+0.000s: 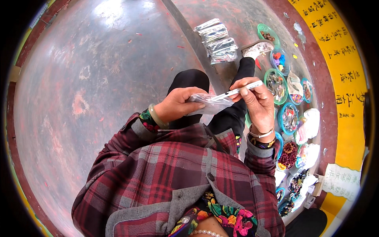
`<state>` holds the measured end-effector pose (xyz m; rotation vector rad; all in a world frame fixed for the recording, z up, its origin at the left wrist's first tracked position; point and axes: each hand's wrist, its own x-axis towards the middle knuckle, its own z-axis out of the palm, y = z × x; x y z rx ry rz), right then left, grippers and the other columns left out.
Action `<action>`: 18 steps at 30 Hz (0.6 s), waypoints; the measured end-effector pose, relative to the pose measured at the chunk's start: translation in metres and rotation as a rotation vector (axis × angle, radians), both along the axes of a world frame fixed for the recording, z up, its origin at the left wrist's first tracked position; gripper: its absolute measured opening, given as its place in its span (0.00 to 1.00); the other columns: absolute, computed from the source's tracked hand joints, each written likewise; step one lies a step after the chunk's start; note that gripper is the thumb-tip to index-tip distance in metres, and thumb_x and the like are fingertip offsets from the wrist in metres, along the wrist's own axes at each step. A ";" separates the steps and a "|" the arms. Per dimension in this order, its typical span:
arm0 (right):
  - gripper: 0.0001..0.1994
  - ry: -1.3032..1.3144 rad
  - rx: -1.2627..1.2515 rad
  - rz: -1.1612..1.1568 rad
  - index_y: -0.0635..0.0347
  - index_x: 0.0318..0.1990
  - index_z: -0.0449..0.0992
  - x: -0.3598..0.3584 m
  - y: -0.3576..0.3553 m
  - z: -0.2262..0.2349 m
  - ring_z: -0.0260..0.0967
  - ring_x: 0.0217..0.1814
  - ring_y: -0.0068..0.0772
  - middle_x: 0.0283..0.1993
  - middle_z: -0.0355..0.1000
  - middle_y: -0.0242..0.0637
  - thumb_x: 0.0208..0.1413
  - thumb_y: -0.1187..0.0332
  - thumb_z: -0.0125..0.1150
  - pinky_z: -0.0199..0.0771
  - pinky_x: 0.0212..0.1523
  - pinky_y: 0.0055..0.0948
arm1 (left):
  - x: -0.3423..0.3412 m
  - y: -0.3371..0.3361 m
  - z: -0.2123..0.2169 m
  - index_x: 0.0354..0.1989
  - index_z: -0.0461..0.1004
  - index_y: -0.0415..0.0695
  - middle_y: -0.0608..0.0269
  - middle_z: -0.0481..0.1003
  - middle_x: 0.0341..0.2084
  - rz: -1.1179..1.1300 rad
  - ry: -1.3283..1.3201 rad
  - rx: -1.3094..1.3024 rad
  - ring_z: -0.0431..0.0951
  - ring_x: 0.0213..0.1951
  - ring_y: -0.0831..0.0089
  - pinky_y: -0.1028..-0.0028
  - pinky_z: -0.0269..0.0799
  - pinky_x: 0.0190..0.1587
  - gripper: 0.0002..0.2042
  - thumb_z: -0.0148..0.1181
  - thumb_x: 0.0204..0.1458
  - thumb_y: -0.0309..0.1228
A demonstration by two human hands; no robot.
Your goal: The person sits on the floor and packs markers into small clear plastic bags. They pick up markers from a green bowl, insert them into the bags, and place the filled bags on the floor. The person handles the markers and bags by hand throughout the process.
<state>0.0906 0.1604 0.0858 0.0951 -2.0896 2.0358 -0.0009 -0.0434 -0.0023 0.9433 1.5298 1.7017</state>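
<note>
In front of my body, my left hand (182, 104) is closed on the edge of a clear plastic bag (211, 107), the thumb lying over it. Between the thumb and fingers of my right hand (256, 102) is a slim white pen-like stick (248, 86) with dark marks. It slants down to the left, and its lower end lies at the mouth of the bag; whether the tip is inside I cannot tell. My black-trousered knees are beneath both hands.
Stacked packets of clear plastic (219, 41) lie on the floor ahead, beside my shoe (257, 48). Along the right stand several baskets of small parts, among them a green basket (265, 85) and a blue basket (279, 118). White bags (312, 122) sit against the yellow-and-red wall (349, 130).
</note>
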 end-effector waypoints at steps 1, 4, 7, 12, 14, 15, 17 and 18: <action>0.05 -0.056 -0.064 -0.002 0.67 0.39 0.70 0.000 -0.004 0.005 0.69 0.35 0.20 0.34 0.71 0.35 0.55 0.76 0.53 0.69 0.37 0.18 | 0.000 0.000 0.000 0.46 0.70 0.37 0.66 0.74 0.36 -0.003 0.000 -0.005 0.72 0.39 0.82 0.80 0.68 0.43 0.14 0.57 0.50 0.22; 0.06 -0.099 0.021 0.026 0.66 0.40 0.69 -0.004 -0.005 0.004 0.68 0.35 0.18 0.34 0.71 0.34 0.55 0.78 0.53 0.69 0.38 0.17 | -0.001 0.001 0.001 0.46 0.69 0.36 0.66 0.74 0.36 -0.008 0.000 0.017 0.71 0.39 0.82 0.80 0.67 0.44 0.14 0.57 0.50 0.22; 0.09 -0.099 -0.052 0.028 0.63 0.40 0.68 -0.009 -0.011 -0.002 0.69 0.38 0.17 0.34 0.72 0.33 0.51 0.82 0.55 0.68 0.38 0.17 | -0.001 0.002 -0.002 0.46 0.69 0.36 0.66 0.74 0.36 0.004 -0.075 0.033 0.71 0.40 0.82 0.80 0.67 0.44 0.14 0.57 0.50 0.22; 0.10 -0.150 -0.004 0.031 0.61 0.37 0.69 -0.013 -0.019 -0.015 0.69 0.40 0.17 0.34 0.73 0.31 0.48 0.83 0.58 0.67 0.38 0.16 | -0.003 0.002 -0.001 0.46 0.69 0.36 0.66 0.74 0.37 0.003 -0.003 0.032 0.70 0.40 0.82 0.79 0.67 0.44 0.14 0.57 0.50 0.22; 0.11 -0.137 0.096 0.030 0.60 0.38 0.71 -0.016 -0.019 -0.024 0.68 0.37 0.15 0.33 0.72 0.27 0.46 0.81 0.61 0.65 0.35 0.15 | -0.004 0.002 0.001 0.46 0.69 0.36 0.66 0.74 0.36 0.003 0.003 0.018 0.71 0.39 0.82 0.79 0.67 0.44 0.13 0.56 0.50 0.22; 0.12 -0.129 0.195 0.024 0.60 0.38 0.71 -0.017 -0.018 -0.026 0.67 0.36 0.15 0.33 0.72 0.26 0.45 0.81 0.61 0.64 0.34 0.15 | -0.005 0.002 0.002 0.46 0.69 0.36 0.66 0.74 0.36 0.002 -0.001 0.008 0.71 0.39 0.82 0.79 0.67 0.43 0.13 0.56 0.50 0.22; 0.13 -0.140 0.290 -0.008 0.60 0.38 0.73 -0.018 -0.020 -0.022 0.65 0.33 0.15 0.33 0.71 0.25 0.43 0.80 0.63 0.63 0.33 0.16 | -0.005 0.002 0.002 0.45 0.69 0.36 0.66 0.74 0.35 0.016 -0.047 0.007 0.71 0.38 0.82 0.79 0.67 0.42 0.13 0.57 0.49 0.22; 0.12 -0.088 0.245 -0.066 0.60 0.38 0.74 -0.018 -0.021 -0.019 0.65 0.33 0.15 0.33 0.71 0.25 0.43 0.80 0.63 0.63 0.34 0.17 | -0.004 0.002 0.002 0.44 0.70 0.37 0.66 0.74 0.34 0.031 -0.090 0.016 0.71 0.37 0.82 0.79 0.68 0.41 0.13 0.58 0.49 0.23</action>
